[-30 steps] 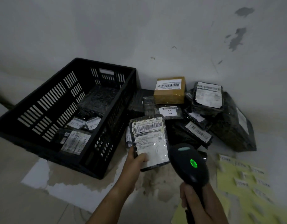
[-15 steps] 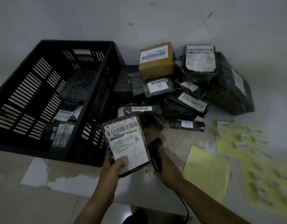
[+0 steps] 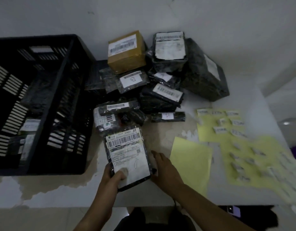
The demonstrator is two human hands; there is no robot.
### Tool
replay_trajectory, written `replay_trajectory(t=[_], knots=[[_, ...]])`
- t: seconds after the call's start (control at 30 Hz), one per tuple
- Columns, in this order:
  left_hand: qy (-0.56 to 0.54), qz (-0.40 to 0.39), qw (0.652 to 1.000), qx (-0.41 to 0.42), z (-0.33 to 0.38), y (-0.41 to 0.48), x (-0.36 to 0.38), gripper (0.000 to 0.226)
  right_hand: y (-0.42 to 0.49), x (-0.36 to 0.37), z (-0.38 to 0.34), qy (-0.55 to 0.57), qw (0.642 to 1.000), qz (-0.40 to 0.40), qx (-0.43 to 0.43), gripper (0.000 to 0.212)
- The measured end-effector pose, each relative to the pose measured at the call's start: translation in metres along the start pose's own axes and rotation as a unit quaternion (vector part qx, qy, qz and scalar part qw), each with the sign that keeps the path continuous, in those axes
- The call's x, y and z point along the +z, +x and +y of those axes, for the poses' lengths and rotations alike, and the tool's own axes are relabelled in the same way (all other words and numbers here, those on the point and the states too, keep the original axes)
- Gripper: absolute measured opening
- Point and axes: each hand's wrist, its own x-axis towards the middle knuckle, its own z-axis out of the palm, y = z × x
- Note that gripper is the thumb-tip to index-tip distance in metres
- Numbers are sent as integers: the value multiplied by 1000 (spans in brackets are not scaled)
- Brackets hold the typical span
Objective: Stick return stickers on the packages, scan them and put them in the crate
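My left hand (image 3: pixel 114 178) grips the lower edge of a black package (image 3: pixel 127 152), thumb on its white barcode label, holding it just above the table. My right hand (image 3: pixel 166 167) lies low on the table against the package's right side. A small dark part of the scanner (image 3: pixel 154 171) shows under its palm, the rest is hidden, and its cable runs back along my forearm. The black slatted crate (image 3: pixel 65 64) stands at the left with a few labelled packages inside.
A pile of black packages (image 3: pixel 162 95) and a brown box (image 3: pixel 125 52) sits against the wall behind the held package. Yellow sticker sheets (image 3: pixel 230 130) and a bare yellow sheet (image 3: pixel 190 160) lie at the right. A phone (image 3: pixel 234 211) shows below the table's front edge.
My right hand has brought the scanner down from pointing at the label to the table beside the package. My left hand has lowered the package. My view has tilted downward.
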Motion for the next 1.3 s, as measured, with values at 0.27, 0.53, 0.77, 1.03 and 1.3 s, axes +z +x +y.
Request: replay_trajectory(t=[0.27, 0.53, 0.77, 1.03, 1.3], knots=[[30, -26, 999, -4, -16, -1, 72, 45, -88, -83, 84, 42, 993, 39, 108, 61], [18, -38, 999, -28, -15, -10, 146, 46, -68, -176, 148, 61, 975, 152, 153, 46], [-2, -18, 1000, -16, -19, -9, 172, 38, 20, -217, 148, 119, 970, 172, 121, 37], [-16, 7, 1000, -16, -13, -12, 167, 46, 95, -172, 126, 181, 933, 137, 280, 54], [-29, 12, 999, -10, 1, -7, 153, 43, 116, -161, 133, 278, 874, 196, 348, 6]])
